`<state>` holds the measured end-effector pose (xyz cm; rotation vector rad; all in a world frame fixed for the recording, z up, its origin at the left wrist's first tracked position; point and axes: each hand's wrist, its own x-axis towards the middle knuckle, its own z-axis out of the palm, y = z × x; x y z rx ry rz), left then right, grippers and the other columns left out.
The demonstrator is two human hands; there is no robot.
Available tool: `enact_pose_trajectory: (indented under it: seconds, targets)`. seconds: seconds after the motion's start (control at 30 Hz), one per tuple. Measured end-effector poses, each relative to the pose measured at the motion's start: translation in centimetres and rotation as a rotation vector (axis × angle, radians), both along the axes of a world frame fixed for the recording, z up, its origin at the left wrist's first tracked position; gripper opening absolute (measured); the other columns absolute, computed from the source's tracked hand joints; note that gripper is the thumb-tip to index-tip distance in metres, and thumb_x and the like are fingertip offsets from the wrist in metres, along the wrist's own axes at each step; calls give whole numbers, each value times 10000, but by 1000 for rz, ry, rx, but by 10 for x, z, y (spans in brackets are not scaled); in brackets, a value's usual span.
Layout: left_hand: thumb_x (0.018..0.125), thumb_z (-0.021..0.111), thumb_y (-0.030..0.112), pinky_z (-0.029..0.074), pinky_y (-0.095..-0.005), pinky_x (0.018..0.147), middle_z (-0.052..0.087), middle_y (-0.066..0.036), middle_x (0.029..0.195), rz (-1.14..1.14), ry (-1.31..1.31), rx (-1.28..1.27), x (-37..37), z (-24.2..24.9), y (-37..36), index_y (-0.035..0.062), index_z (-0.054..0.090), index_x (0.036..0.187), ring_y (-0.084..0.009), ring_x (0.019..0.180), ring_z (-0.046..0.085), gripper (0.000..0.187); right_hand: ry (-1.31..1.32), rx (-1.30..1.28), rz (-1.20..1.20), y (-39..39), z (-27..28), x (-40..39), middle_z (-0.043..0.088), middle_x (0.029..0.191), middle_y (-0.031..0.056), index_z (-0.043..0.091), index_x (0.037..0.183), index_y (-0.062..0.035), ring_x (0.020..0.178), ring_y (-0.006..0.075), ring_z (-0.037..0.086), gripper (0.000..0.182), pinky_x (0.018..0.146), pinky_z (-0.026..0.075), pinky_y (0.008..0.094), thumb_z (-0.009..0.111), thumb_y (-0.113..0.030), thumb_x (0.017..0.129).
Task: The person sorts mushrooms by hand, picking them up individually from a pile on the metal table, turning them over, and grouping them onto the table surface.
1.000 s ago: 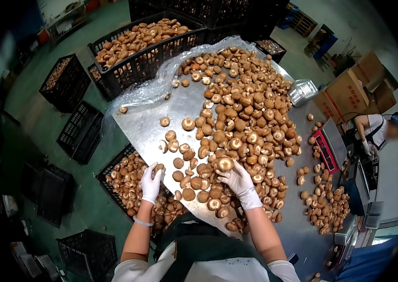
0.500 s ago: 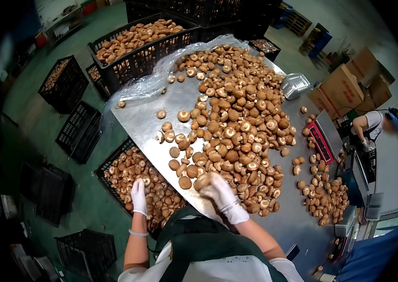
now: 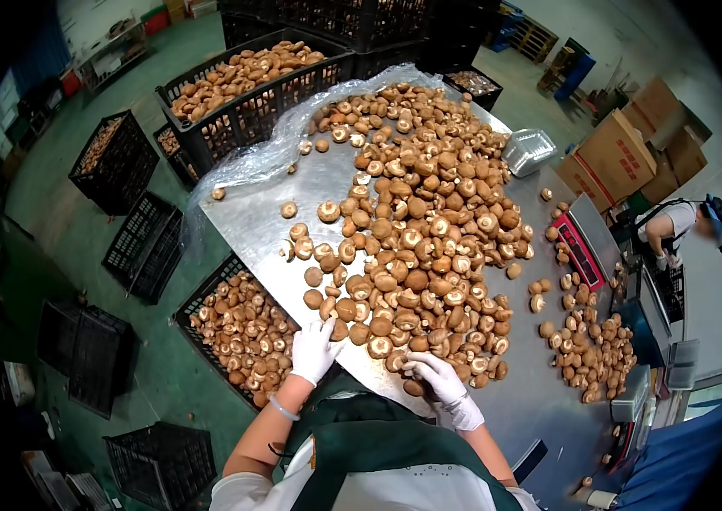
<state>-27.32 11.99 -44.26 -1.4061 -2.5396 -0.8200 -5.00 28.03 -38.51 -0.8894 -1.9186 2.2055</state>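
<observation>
Brown shiitake mushrooms (image 3: 437, 247) lie in a large heap on a metal table (image 3: 250, 230). At the table's near left edge is my left hand (image 3: 314, 351), in a white glove, its fingers stretched out against a mushroom (image 3: 339, 330). My right hand (image 3: 439, 381), also gloved, is at the near end of the heap. Its fingers are bent round a mushroom (image 3: 396, 362), and another mushroom (image 3: 413, 387) lies just under them. Below the table edge, left of my left hand, a black crate (image 3: 199, 341) holds many mushrooms.
Clear plastic film (image 3: 284, 128) drapes the table's far left edge, beside a full mushroom crate (image 3: 233, 136). A clear plastic tray (image 3: 529, 152), a red scale (image 3: 580, 251) and a smaller mushroom pile (image 3: 591, 353) are on the right. Another person (image 3: 676, 230) works beyond them.
My left hand has moved up and right from the crate to the mushrooms at the table edge. My right hand has shifted right and slightly toward me.
</observation>
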Motion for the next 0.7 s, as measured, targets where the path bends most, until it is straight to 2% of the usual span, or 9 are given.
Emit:
enact_pose_trajectory:
  seconds: [0.03, 0.13, 0.17, 0.23, 0.33, 0.43, 0.57, 0.63, 0.7]
  targets:
    - [764, 706, 309, 459, -363, 654, 598, -104, 777, -4, 2, 3, 2, -3, -1, 37, 610, 1069, -266, 726, 572, 420, 2, 3, -4, 0, 1, 1, 625, 1079, 77, 562, 1195, 10, 999, 144, 585, 311, 894, 449, 272, 503, -172, 950]
    - [932, 521, 294, 463, -279, 591, 666, -121, 859, 77, -898, 234, -1, -11, -3, 40, 565, 1127, -214, 638, 623, 323, 56, -81, -55, 0, 1, -2, 630, 1071, 97, 526, 1234, 7, 1005, 155, 589, 336, 889, 458, 281, 493, -187, 962]
    - [978, 431, 311, 488, -279, 648, 673, -124, 903, 106, -1426, 332, -3, -14, -6, 22, 560, 1124, -205, 700, 638, 349, 59, -82, -58, 1, 0, -5, 630, 1071, 97, 526, 1234, 7, 1005, 155, 589, 336, 889, 458, 281, 493, -187, 962]
    - [991, 391, 348, 500, -276, 684, 672, -135, 946, -4, -1881, 440, -10, -14, -11, 3, 541, 1143, -206, 757, 651, 406, 28, -102, 27, 1, 2, -17, 636, 1063, 95, 532, 1223, 15, 1008, 160, 591, 330, 884, 465, 281, 485, -184, 964]
    - [995, 373, 368, 499, -264, 677, 668, -143, 954, -57, -2087, 457, -4, 2, -9, 3, 526, 1164, -198, 800, 655, 430, 46, -81, 102, -3, -15, -40, 579, 1182, 128, 414, 1350, -13, 1063, 169, 570, 447, 925, 451, 289, 524, -140, 935]
    - [995, 365, 367, 507, -273, 716, 663, -127, 986, -186, -2087, 375, 13, 17, -5, -6, 539, 1140, -169, 819, 637, 437, 128, 84, 221, -14, -9, -70, 448, 1350, 180, 198, 1478, -109, 1145, 219, 537, 761, 953, 441, 312, 640, -145, 859]
    - [993, 408, 314, 492, -237, 690, 657, -88, 983, -223, -2112, 415, 20, 6, -22, 25, 543, 1171, -157, 855, 640, 365, 47, 239, 415, -28, -10, -78, 494, 1318, 176, 194, 1479, -128, 1124, 245, 559, 811, 925, 465, 335, 683, -234, 840]
    - [972, 459, 327, 496, -246, 691, 660, -95, 994, -100, -1839, 274, -3, 14, -45, 14, 556, 1162, -159, 813, 646, 378, 106, 294, 447, -33, -16, -71, 526, 1286, 164, 261, 1458, -125, 1110, 254, 575, 747, 920, 466, 338, 670, -258, 848]
    - [912, 564, 306, 504, -296, 690, 663, -104, 947, 13, -1014, 11, -16, 16, -62, 32, 573, 1137, -202, 791, 648, 354, 51, 391, 540, -28, -18, -64, 594, 1184, 162, 454, 1344, -87, 1037, 253, 617, 555, 891, 481, 328, 636, -309, 868]
